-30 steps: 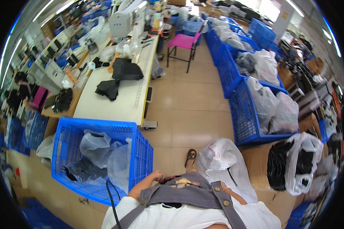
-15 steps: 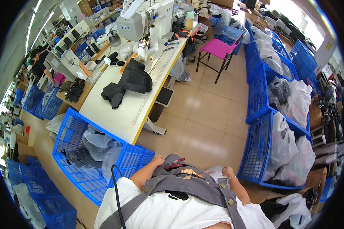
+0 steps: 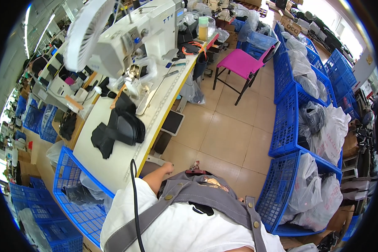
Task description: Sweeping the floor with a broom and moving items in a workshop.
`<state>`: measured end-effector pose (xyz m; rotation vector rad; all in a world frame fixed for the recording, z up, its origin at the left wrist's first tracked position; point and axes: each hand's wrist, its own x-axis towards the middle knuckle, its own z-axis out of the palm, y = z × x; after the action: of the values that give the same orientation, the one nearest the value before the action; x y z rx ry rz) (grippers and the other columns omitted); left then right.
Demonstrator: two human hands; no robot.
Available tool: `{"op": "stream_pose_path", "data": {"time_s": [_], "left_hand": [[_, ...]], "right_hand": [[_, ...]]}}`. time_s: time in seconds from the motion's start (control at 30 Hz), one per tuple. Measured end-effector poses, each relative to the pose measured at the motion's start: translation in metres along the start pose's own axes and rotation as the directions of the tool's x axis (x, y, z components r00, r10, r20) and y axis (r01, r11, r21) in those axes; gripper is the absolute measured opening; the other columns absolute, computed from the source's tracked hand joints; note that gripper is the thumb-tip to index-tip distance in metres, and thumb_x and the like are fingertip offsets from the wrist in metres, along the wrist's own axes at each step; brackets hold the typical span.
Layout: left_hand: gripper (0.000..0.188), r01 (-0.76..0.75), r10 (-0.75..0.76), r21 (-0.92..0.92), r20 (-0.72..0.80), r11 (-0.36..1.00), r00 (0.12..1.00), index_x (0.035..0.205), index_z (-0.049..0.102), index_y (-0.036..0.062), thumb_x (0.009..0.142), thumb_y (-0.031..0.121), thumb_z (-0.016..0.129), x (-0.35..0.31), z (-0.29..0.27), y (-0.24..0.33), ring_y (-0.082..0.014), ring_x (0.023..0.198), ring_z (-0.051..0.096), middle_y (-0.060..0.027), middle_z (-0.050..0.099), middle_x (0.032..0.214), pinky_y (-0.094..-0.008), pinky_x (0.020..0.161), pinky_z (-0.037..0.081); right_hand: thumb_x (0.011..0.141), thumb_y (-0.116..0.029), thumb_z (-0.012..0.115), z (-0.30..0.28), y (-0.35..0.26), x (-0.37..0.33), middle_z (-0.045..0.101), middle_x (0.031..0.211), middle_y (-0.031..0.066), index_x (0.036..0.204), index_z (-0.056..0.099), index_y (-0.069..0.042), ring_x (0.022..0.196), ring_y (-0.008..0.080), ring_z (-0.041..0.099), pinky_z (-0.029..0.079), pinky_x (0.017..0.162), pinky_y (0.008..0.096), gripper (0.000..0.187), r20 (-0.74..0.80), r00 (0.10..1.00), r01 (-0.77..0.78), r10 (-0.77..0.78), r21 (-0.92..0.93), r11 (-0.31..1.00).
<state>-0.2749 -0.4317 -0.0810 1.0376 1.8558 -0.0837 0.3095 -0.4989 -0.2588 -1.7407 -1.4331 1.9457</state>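
A: Where is the left hand?

B: Low and central, beside the long pale worktop near its yellow front edge. Its grip cannot be made out, and it seems to hold nothing. The right hand is out of view.

A: What lies on that surface?

B: Black fabric pieces mid-worktop, and a white sewing machine farther along.

A: And around it?

B: A tiled floor aisle runs between the worktop and blue crates of bagged goods; a pink chair stands farther off.
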Motion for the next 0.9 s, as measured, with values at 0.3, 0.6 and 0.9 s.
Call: {"op": "stream_pose_path", "data": {"time_s": [0.3,0.6,0.9], "left_hand": [[0.023,-0.159,0.128,-0.103,-0.256,0.982,0.958,0.075,0.058,-0.0003,0.070,0.020,0.048,0.070,-0.066,0.144,-0.0227,0.057,0.058,-0.0141,0.059,0.066,-0.0333,0.056,0.045],[0.017,0.206,-0.223,-0.201,-0.068,0.958,0.972,0.067,0.060,0.0001,0.066,0.016,0.053,0.038,-0.033,0.187,-0.0184,0.055,0.058,-0.0136,0.058,0.058,-0.0305,0.051,0.046],[0.022,0.065,-0.366,-0.574,-0.427,0.816,0.827,0.063,0.060,0.0022,0.069,0.020,0.048,0.007,0.049,0.194,-0.0228,0.057,0.058,-0.0130,0.060,0.067,-0.0333,0.056,0.045]], "right_hand": [[0.075,-0.011,0.045,-0.064,-0.171,0.093,0.060,0.076,0.0149,0.085,0.059,0.004,0.067,0.0230,0.058,0.047,0.061,0.0307,0.022,-0.239,0.970,-0.040,0.049,0.041,0.998],[0.077,-0.026,0.048,-0.376,-0.542,0.295,0.053,0.076,0.0062,0.085,0.052,-0.006,0.069,0.0171,0.052,0.044,0.060,0.0293,0.022,-0.552,0.813,0.440,-0.185,0.373,0.817],[0.076,-0.037,0.052,-0.425,-0.816,0.421,0.047,0.100,0.0084,0.113,0.040,-0.009,0.069,0.0188,0.057,0.042,0.052,0.0303,0.047,-0.724,0.636,0.461,-0.266,0.080,0.884]]}}
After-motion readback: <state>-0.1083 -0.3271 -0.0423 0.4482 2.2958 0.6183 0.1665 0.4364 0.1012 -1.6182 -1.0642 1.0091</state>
